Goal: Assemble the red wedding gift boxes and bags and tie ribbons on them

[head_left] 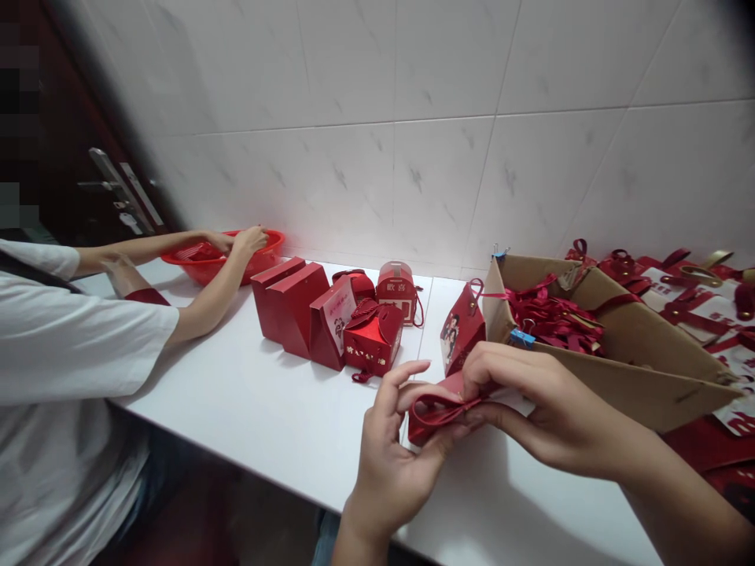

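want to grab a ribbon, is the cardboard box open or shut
Open: nothing covers the top of the cardboard box, and a heap of red ribbons shows inside.

White table [248,401]. Red basin [221,273] toward left end; red boxes [322,330] clustered midway. Tent-shaped box [465,334] just beside cardboard carton [637,393], right.

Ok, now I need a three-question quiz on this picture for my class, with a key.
1. True or false: the left hand and right hand both hold the same red item.
2. The carton contains: A) keys, B) ribbons, C) cups.
3. Fill in: the co-worker's hands are at a red ____.

Key: 1. True. 2. B. 3. Basin.
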A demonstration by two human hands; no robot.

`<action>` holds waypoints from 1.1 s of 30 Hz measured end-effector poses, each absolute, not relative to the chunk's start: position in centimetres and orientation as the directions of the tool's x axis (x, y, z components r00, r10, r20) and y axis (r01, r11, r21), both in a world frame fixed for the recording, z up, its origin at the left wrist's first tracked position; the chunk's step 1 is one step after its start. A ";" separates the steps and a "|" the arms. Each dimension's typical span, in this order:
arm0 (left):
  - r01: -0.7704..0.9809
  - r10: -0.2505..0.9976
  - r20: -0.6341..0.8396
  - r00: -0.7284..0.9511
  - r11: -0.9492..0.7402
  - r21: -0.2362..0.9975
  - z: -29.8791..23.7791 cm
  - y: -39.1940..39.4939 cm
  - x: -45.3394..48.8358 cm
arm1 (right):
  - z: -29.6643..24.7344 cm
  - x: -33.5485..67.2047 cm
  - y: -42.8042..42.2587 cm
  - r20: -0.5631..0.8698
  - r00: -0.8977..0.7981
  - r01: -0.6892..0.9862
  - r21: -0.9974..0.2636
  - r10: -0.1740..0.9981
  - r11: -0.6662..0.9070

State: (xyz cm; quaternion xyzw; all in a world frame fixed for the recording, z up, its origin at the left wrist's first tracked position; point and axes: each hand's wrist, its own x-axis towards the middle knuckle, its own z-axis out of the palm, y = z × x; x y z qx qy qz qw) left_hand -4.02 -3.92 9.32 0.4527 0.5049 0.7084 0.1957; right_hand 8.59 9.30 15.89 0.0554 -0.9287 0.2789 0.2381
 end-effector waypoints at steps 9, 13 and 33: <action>0.056 0.714 0.317 -0.624 -0.363 0.930 9.1 -3.6 -2.8 | 16.3 9.1 8.6 0.373 -0.919 -0.085 -0.510 0.131 0.856; 0.075 0.691 0.319 -0.648 -0.359 0.930 9.3 -3.4 -2.6 | 16.2 9.0 8.6 0.360 -0.915 -0.052 -0.552 0.181 0.832; 0.074 0.576 0.300 -0.760 -0.382 0.921 9.7 -2.9 -1.5 | 15.4 8.3 8.4 0.473 -0.864 -0.146 -0.565 0.174 0.812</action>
